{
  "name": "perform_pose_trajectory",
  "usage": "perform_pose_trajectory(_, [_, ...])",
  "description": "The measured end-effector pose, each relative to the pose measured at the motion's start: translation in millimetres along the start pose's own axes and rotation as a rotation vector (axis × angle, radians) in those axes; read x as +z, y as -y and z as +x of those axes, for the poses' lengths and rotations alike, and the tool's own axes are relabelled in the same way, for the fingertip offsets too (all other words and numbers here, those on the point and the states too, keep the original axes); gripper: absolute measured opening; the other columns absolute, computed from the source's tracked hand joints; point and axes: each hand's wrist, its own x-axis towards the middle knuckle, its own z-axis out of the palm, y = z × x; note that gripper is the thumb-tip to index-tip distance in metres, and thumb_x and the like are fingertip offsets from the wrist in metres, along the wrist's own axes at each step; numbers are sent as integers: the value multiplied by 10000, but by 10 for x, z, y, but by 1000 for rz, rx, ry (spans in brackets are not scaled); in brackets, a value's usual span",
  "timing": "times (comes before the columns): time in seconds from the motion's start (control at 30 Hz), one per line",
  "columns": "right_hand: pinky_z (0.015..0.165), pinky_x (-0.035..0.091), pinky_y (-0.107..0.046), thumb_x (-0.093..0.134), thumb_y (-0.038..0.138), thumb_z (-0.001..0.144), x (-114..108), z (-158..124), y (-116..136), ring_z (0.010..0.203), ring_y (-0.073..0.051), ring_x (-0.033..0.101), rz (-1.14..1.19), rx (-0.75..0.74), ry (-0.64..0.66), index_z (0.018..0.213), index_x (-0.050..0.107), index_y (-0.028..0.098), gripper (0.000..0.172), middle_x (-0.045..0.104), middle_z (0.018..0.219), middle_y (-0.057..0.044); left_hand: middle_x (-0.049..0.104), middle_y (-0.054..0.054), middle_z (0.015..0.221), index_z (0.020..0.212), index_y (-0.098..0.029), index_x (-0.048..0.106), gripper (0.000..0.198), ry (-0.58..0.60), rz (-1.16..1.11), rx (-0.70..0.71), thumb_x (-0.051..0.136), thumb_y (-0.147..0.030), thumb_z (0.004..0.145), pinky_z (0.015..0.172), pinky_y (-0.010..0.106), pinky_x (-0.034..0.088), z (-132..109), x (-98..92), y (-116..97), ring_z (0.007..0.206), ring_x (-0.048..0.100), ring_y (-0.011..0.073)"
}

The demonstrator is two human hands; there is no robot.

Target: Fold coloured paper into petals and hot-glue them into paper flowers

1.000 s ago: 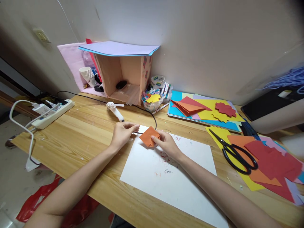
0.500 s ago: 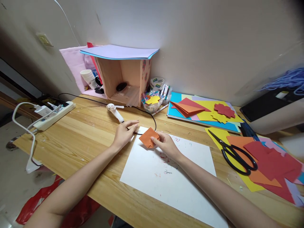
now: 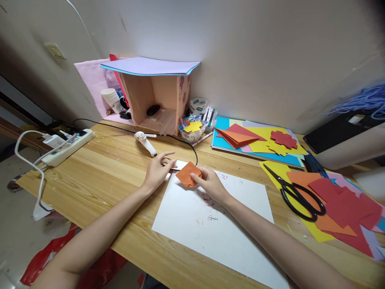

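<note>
A folded orange paper square, turned like a diamond, is pinched between the thumb and fingers of my right hand. It is held over the top left part of a white sheet that carries red and dark marks. Just left of the orange paper is my left hand, fingers partly bent and apart, apparently with nothing in it. Behind that hand lies a white glue gun with a black cord curving to the right.
Black-handled scissors rest on coloured paper at the right. A stack of coloured sheets lies at the back. An open box, a tub of scraps and a power strip stand further left.
My left hand has shifted slightly, its thumb now a little nearer the orange paper. My right hand and the orange paper have hardly moved.
</note>
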Motion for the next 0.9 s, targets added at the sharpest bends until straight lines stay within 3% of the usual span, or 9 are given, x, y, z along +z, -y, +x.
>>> perform_pose_trajectory(0.13, [568, 403, -236, 484, 353, 791, -4, -8, 18, 620, -121, 503, -7, -8, 4, 798, 574, 151, 222, 528, 704, -10, 659, 68, 915, 1094, -184, 559, 525, -12, 52, 63, 705, -286, 599, 733, 259, 492, 15, 2, 2, 796, 633, 160])
perform_pose_trajectory(0.27, [570, 401, -235, 486, 346, 791, -5, -7, 7, 622, -121, 498, 3, -6, 10, 809, 570, 148, 216, 520, 707, -10, 663, 69, 825, 843, -138, 657, 320, 160, 44, 39, 516, -415, 764, 689, 250, 479, -28, 27, -25, 761, 617, 163])
perform_pose_trajectory(0.37, [560, 394, -235, 485, 354, 793, -2, -1, -20, 611, -119, 490, -5, -13, 7, 798, 564, 147, 221, 510, 688, -4, 649, 46, 729, 728, -133, 659, 304, 308, 133, 81, 559, -420, 730, 628, 233, 454, -110, 64, -70, 692, 582, 155])
perform_pose_trajectory(0.47, [556, 385, -230, 484, 354, 797, -2, 2, -21, 604, -114, 477, -11, -31, 25, 778, 552, 154, 212, 512, 680, 0, 635, 35, 692, 699, -133, 645, 285, 316, 190, 98, 586, -412, 709, 594, 227, 435, -174, 97, -87, 656, 557, 147])
perform_pose_trajectory(0.9, [557, 388, -235, 479, 404, 808, -15, 1, 55, 581, -108, 472, 76, -15, 69, 756, 540, 156, 261, 519, 656, -1, 585, 19, 669, 694, -105, 613, 295, 349, 23, 27, 521, -373, 775, 602, 215, 395, -135, 68, -76, 644, 516, 123])
